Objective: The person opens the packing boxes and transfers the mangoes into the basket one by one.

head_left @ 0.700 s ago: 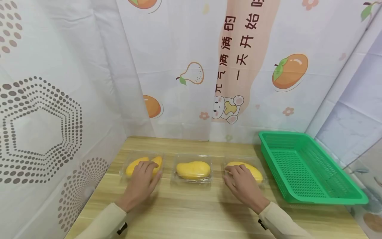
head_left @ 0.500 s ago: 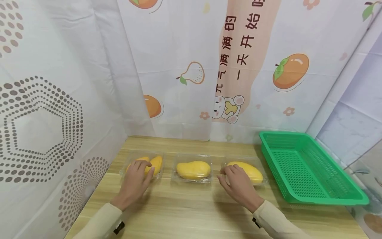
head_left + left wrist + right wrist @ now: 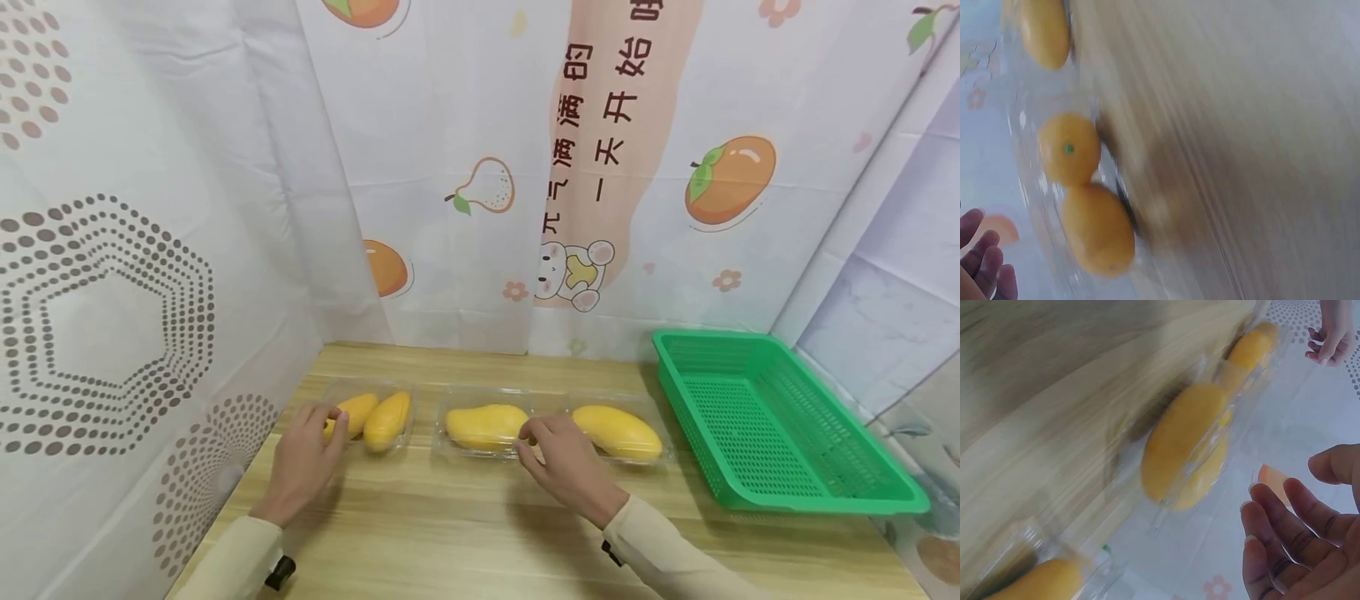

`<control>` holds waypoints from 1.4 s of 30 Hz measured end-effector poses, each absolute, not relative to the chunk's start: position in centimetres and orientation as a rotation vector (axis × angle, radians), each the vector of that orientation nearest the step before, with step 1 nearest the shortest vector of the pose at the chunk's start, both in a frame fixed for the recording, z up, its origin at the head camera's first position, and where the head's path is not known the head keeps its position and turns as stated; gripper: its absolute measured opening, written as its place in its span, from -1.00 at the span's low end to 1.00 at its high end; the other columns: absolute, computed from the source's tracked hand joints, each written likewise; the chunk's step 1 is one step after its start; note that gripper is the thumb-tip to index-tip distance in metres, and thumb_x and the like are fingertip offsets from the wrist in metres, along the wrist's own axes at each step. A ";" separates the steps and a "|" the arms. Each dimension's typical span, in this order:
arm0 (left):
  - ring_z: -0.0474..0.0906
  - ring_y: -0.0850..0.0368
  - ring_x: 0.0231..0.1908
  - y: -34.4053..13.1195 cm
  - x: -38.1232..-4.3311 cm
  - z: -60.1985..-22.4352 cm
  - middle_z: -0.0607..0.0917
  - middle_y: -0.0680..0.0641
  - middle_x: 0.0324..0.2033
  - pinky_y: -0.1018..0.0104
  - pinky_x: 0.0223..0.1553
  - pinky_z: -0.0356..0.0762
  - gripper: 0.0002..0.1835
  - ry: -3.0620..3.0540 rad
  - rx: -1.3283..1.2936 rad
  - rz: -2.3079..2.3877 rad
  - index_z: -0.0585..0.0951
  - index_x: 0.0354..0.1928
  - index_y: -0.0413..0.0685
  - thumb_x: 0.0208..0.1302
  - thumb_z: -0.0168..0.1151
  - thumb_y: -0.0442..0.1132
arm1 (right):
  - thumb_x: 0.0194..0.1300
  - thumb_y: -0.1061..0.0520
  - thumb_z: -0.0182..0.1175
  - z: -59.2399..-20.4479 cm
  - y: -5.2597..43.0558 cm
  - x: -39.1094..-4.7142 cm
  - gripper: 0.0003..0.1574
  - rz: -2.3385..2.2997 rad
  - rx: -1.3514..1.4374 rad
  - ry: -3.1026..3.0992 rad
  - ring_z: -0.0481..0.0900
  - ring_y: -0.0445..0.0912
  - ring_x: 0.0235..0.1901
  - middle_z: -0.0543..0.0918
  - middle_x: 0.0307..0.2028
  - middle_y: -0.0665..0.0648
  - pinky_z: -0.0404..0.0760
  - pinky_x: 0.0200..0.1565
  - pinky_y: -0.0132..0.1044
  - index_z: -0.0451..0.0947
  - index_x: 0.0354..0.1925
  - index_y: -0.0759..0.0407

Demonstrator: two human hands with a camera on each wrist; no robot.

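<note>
Three clear plastic boxes stand in a row on the wooden table. Inside the left box (image 3: 352, 385) lie two small mangoes (image 3: 387, 422); single larger mangoes fill the middle box (image 3: 444, 451) and the right box (image 3: 666, 417). My left hand (image 3: 302, 458), fingers loosely bent and holding nothing, is over the front left corner of the left box, overlapping one mango in the head view. My right hand (image 3: 567, 465) hovers between the middle and right boxes, its fingertips by the middle mango (image 3: 1182, 447). In the right wrist view its fingers (image 3: 1316, 528) are relaxed, with nothing between them.
A green plastic basket (image 3: 806, 505) with a slotted bottom stands at the right end of the table (image 3: 450, 533). A printed curtain (image 3: 450, 275) hangs behind the table's far edge, and another patterned cloth (image 3: 112, 333) hangs on the left.
Both hands have moved left: the left hand off most of the left box, uncovering its two mangoes, the right hand from the right box toward the middle one. The boxes stay in place.
</note>
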State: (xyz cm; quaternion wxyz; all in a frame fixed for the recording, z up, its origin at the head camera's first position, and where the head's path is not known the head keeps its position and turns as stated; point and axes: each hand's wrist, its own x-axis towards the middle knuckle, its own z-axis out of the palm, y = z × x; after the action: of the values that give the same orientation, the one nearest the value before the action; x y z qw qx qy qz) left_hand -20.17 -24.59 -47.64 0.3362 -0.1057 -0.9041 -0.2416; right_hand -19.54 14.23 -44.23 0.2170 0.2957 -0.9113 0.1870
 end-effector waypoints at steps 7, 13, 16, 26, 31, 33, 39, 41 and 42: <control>0.43 0.03 -0.31 -26.4 -19.8 -47.6 0.57 -0.10 -0.30 0.16 -0.37 0.39 -0.82 -2.356 -0.137 -0.730 0.59 -0.29 -0.22 0.34 0.15 -0.22 | 0.30 -0.01 0.22 -44.0 12.1 -19.6 -0.91 0.534 0.898 -2.501 0.48 -0.26 -0.35 0.58 -0.36 -0.12 0.50 -0.26 -0.31 0.53 -0.29 -0.06; 0.40 0.08 -0.32 -27.0 -19.6 -47.7 0.54 -0.09 -0.30 0.19 -0.37 0.36 -0.84 -2.370 -0.079 -0.734 0.59 -0.28 -0.20 0.33 0.16 -0.22 | 0.32 -0.02 0.18 -44.0 10.5 -19.4 -0.91 0.529 0.945 -2.490 0.49 -0.28 -0.38 0.58 -0.39 -0.14 0.50 -0.30 -0.35 0.53 -0.28 -0.06; 0.39 0.09 -0.33 -27.4 -19.6 -47.7 0.54 -0.08 -0.32 0.21 -0.37 0.34 -0.80 -2.381 -0.041 -0.748 0.58 -0.27 -0.18 0.36 0.13 -0.17 | 0.32 -0.02 0.18 -43.9 9.6 -19.3 -0.90 0.518 0.965 -2.486 0.47 -0.28 -0.40 0.58 -0.41 -0.14 0.48 -0.34 -0.36 0.54 -0.29 -0.05; 0.45 0.08 -0.40 -28.9 -19.7 -47.5 0.60 -0.11 -0.42 0.36 -0.43 0.37 -0.87 -2.390 0.177 -0.901 0.60 -0.30 -0.18 0.32 0.14 -0.26 | 0.33 -0.03 0.16 -43.9 6.6 -19.3 -0.86 0.542 1.047 -2.474 0.45 -0.30 -0.43 0.57 -0.43 -0.13 0.48 -0.28 -0.36 0.56 -0.29 -0.02; 0.45 0.08 -0.35 -30.0 -19.5 -47.9 0.62 -0.13 -0.37 0.43 -0.37 0.36 -0.82 -2.438 0.229 -0.945 0.60 -0.25 -0.19 0.37 0.10 -0.22 | 0.33 -0.01 0.16 -43.5 4.3 -19.3 -0.85 0.504 1.111 -2.429 0.42 -0.32 -0.48 0.57 -0.48 -0.14 0.46 -0.34 -0.43 0.57 -0.32 0.00; 0.46 0.07 -0.33 -30.2 -19.5 -48.0 0.63 -0.15 -0.34 0.42 -0.36 0.37 -0.79 -2.463 0.230 -0.963 0.59 -0.23 -0.22 0.39 0.08 -0.20 | 0.33 -0.02 0.15 -43.2 3.3 -19.4 -0.83 0.465 1.139 -2.408 0.40 -0.33 -0.51 0.56 -0.49 -0.15 0.45 -0.37 -0.44 0.58 -0.33 0.00; 0.55 0.09 -0.38 -30.5 -19.8 -48.4 0.66 -0.16 -0.33 0.37 -0.43 0.49 -0.74 -2.566 0.223 -1.093 0.58 -0.19 -0.23 0.41 0.05 -0.15 | 0.34 -0.05 0.14 -42.8 0.5 -19.7 -0.81 0.344 1.180 -2.378 0.39 -0.32 -0.54 0.57 -0.51 -0.16 0.50 -0.32 -0.39 0.59 -0.32 -0.02; 0.57 0.09 -0.38 -30.5 -19.8 -48.6 0.65 -0.15 -0.31 0.35 -0.42 0.51 -0.73 -2.598 0.244 -1.156 0.57 -0.17 -0.23 0.42 0.04 -0.14 | 0.34 -0.06 0.13 -42.9 -0.4 -19.8 -0.82 0.321 1.193 -2.370 0.42 -0.33 -0.53 0.59 -0.49 -0.16 0.50 -0.34 -0.43 0.59 -0.32 -0.03; 0.58 0.08 -0.37 -30.5 -19.8 -48.6 0.64 -0.15 -0.30 0.35 -0.41 0.51 -0.72 -2.607 0.262 -1.189 0.56 -0.15 -0.22 0.43 0.03 -0.13 | 0.34 -0.06 0.13 -42.9 -0.8 -19.8 -0.81 0.312 1.200 -2.366 0.42 -0.34 -0.53 0.59 -0.48 -0.16 0.49 -0.36 -0.45 0.59 -0.32 -0.03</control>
State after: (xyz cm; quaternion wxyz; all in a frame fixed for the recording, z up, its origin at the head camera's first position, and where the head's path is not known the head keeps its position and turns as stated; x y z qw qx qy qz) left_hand -19.80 -30.46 -48.61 0.1320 0.0902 -0.8981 -0.4097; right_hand -19.78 -0.78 -42.93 0.2329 0.4367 -0.8615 0.1136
